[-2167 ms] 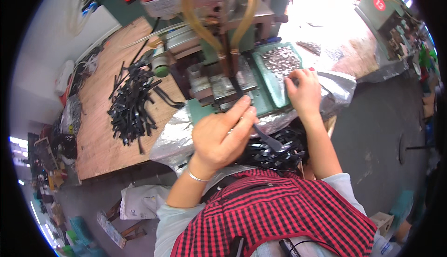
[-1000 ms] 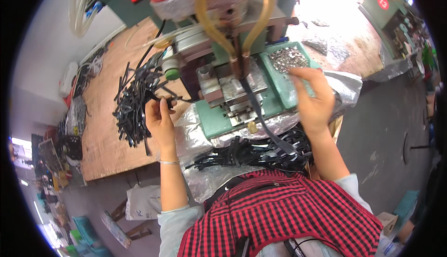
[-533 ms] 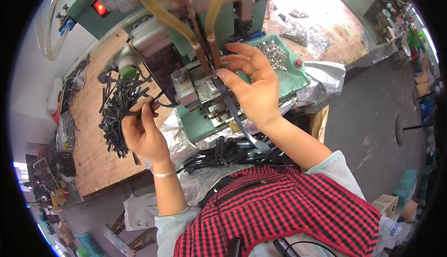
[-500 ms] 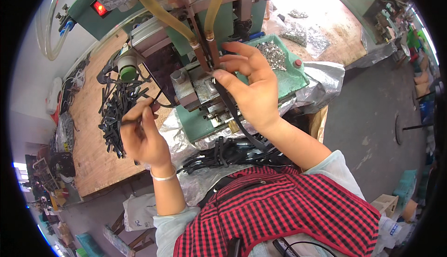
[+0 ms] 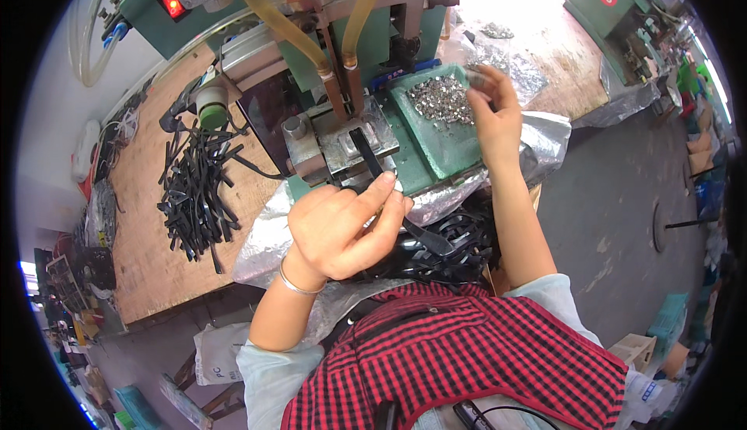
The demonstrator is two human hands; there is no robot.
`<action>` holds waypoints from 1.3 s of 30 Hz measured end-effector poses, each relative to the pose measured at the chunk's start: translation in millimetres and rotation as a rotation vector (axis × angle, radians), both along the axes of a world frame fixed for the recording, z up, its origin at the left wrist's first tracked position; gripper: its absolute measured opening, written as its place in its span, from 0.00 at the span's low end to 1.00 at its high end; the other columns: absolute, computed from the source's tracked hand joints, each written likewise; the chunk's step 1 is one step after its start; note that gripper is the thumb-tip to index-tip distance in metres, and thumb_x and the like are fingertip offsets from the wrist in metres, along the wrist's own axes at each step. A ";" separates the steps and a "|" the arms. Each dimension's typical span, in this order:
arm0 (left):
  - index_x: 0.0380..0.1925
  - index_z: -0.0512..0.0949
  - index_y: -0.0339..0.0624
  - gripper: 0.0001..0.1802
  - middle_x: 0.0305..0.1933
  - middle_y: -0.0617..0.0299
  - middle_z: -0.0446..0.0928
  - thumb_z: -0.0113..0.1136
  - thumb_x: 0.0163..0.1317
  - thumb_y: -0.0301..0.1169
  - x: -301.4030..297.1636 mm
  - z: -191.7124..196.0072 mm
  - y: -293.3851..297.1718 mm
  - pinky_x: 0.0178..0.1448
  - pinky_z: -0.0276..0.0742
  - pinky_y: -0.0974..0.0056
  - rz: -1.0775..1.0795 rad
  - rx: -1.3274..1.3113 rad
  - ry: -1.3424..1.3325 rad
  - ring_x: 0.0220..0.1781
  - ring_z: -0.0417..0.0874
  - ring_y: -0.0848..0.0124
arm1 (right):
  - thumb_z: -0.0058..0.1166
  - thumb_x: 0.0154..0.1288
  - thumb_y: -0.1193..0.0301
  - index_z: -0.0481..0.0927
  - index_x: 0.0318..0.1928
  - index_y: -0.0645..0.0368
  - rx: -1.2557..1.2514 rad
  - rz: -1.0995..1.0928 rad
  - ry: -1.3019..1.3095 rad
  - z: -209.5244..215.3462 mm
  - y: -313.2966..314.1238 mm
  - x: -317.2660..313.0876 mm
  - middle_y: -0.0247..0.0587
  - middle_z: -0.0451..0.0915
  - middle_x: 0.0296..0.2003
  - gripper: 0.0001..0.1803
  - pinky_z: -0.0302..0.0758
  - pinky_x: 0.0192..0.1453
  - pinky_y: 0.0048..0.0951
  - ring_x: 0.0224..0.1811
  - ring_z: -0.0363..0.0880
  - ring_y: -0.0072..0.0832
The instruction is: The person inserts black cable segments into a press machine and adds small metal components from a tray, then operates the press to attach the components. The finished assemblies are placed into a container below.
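A black strap (image 5: 366, 152) lies with its far end on the metal block (image 5: 342, 150) under the machine's two copper-coloured prongs (image 5: 342, 95). My left hand (image 5: 338, 228) is closed on this strap between thumb and forefinger, just in front of the block; the strap's near end hangs below the fingers. To the right, my right hand (image 5: 496, 107) is above the edge of a green tray (image 5: 455, 157) of small shiny metal pieces (image 5: 442, 99). Its fingers are curved and slightly blurred, the thumb apart from them, with nothing visible between.
A pile of black straps (image 5: 198, 196) lies on the wooden table (image 5: 140, 251) at left, and more straps (image 5: 459, 235) are near my lap. Yellowish hoses (image 5: 272, 21) run down to the prongs. Silvery sheeting (image 5: 264, 228) covers the table's near edge. Another green machine (image 5: 615, 33) stands far right.
My right hand has let go of the strap at the prongs and moved right to the tray. My left hand has moved right from beside the strap pile and now grips the strap.
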State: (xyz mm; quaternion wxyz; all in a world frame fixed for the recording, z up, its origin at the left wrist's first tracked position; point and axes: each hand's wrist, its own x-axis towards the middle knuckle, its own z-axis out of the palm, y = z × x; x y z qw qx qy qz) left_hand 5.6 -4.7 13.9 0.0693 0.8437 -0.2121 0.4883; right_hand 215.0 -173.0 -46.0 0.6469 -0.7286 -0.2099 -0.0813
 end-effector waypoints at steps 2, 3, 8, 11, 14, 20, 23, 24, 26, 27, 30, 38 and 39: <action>0.33 0.86 0.44 0.12 0.41 0.54 0.89 0.81 0.50 0.28 0.7 -1.4 0.7 0.22 0.64 0.72 -0.002 -0.006 -0.018 0.20 0.74 0.77 | 0.64 0.65 0.75 0.84 0.58 0.57 -0.154 -0.032 -0.019 -17.3 -9.7 1.7 0.43 0.88 0.47 0.20 0.75 0.66 0.32 0.56 0.84 0.30; 0.34 0.86 0.44 0.13 0.41 0.54 0.89 0.81 0.50 0.29 -0.2 -3.4 0.3 0.22 0.63 0.72 -0.004 -0.011 -0.021 0.20 0.74 0.77 | 0.65 0.63 0.74 0.88 0.49 0.57 -0.211 0.013 -0.008 -16.4 -9.5 -10.8 0.42 0.88 0.46 0.14 0.74 0.66 0.36 0.54 0.85 0.35; 0.37 0.87 0.43 0.14 0.44 0.51 0.89 0.81 0.50 0.28 -5.4 -6.7 0.1 0.23 0.67 0.71 0.023 -0.041 0.013 0.22 0.79 0.75 | 0.70 0.56 0.73 0.89 0.37 0.54 -0.578 -0.051 -0.294 -18.1 -4.6 -18.2 0.40 0.84 0.38 0.07 0.75 0.59 0.42 0.50 0.81 0.43; 0.39 0.87 0.43 0.14 0.47 0.50 0.89 0.79 0.52 0.25 -12.7 -6.0 -10.6 0.25 0.69 0.70 0.083 -0.157 0.064 0.22 0.79 0.75 | 0.70 0.56 0.73 0.88 0.34 0.55 -0.633 -0.065 -0.350 -22.8 1.2 -18.9 0.40 0.84 0.38 0.05 0.76 0.57 0.42 0.49 0.81 0.44; 0.41 0.87 0.41 0.14 0.51 0.49 0.89 0.76 0.53 0.21 -53.2 -15.4 -16.3 0.29 0.73 0.69 0.167 -0.216 0.101 0.25 0.81 0.72 | 0.68 0.58 0.73 0.87 0.33 0.55 -0.556 -0.064 -0.412 -26.9 2.7 -20.2 0.41 0.86 0.36 0.03 0.79 0.53 0.45 0.46 0.83 0.46; 0.43 0.86 0.35 0.14 0.43 0.54 0.89 0.71 0.56 0.14 -106.1 -12.8 56.2 0.38 0.77 0.61 0.622 -0.399 -0.233 0.35 0.85 0.63 | 0.64 0.68 0.76 0.88 0.45 0.60 -0.281 -0.099 -0.233 -19.1 -23.7 -16.7 0.43 0.89 0.40 0.06 0.79 0.55 0.33 0.47 0.87 0.35; 0.44 0.87 0.38 0.16 0.43 0.60 0.87 0.70 0.56 0.15 -93.1 -8.4 135.4 0.41 0.79 0.61 0.529 0.002 0.141 0.37 0.85 0.62 | 0.64 0.69 0.78 0.90 0.47 0.60 -0.245 -0.045 -0.310 -8.5 -17.9 -23.2 0.43 0.88 0.41 0.09 0.78 0.55 0.32 0.46 0.86 0.34; 0.44 0.87 0.39 0.15 0.44 0.62 0.86 0.70 0.55 0.18 -92.4 -21.8 155.4 0.44 0.79 0.60 0.548 0.090 0.254 0.38 0.84 0.62 | 0.64 0.68 0.78 0.90 0.47 0.60 -0.240 -0.039 -0.357 -5.8 -13.8 -26.0 0.43 0.88 0.41 0.09 0.78 0.55 0.32 0.46 0.85 0.34; 0.44 0.87 0.41 0.14 0.46 0.64 0.85 0.69 0.55 0.22 -88.9 -44.3 181.6 0.48 0.79 0.59 0.561 0.264 0.461 0.42 0.83 0.63 | 0.65 0.68 0.77 0.90 0.49 0.59 -0.234 -0.034 -0.433 -5.4 -7.7 -26.5 0.42 0.87 0.42 0.11 0.78 0.55 0.32 0.47 0.84 0.33; 0.43 0.87 0.42 0.13 0.46 0.64 0.84 0.69 0.55 0.24 -86.4 -54.8 190.8 0.50 0.79 0.59 0.558 0.351 0.555 0.44 0.82 0.64 | 0.65 0.69 0.77 0.90 0.49 0.59 -0.207 -0.026 -0.358 -8.5 -5.3 -28.0 0.42 0.87 0.41 0.10 0.78 0.55 0.31 0.46 0.84 0.32; 0.42 0.85 0.40 0.13 0.44 0.63 0.81 0.59 0.60 0.30 -76.2 -96.3 213.0 0.53 0.78 0.59 0.445 0.481 0.695 0.46 0.80 0.65 | 0.65 0.70 0.77 0.89 0.49 0.61 -0.136 -0.014 -0.168 -19.5 -6.7 -24.3 0.41 0.88 0.40 0.09 0.77 0.55 0.29 0.43 0.84 0.28; 0.40 0.82 0.41 0.10 0.44 0.60 0.82 0.63 0.59 0.31 -75.8 -111.1 221.2 0.51 0.81 0.59 0.500 0.438 0.576 0.47 0.84 0.63 | 0.65 0.67 0.79 0.87 0.44 0.64 -0.276 -0.241 -0.240 -36.3 -76.1 -33.9 0.40 0.88 0.39 0.06 0.79 0.54 0.31 0.43 0.85 0.30; 0.40 0.82 0.41 0.10 0.44 0.59 0.83 0.65 0.58 0.30 -83.7 -112.0 216.7 0.50 0.81 0.59 0.570 0.322 0.514 0.46 0.85 0.62 | 0.65 0.67 0.79 0.87 0.44 0.64 -0.275 -0.240 -0.228 -37.9 -79.9 -36.7 0.40 0.88 0.39 0.06 0.79 0.54 0.31 0.44 0.85 0.30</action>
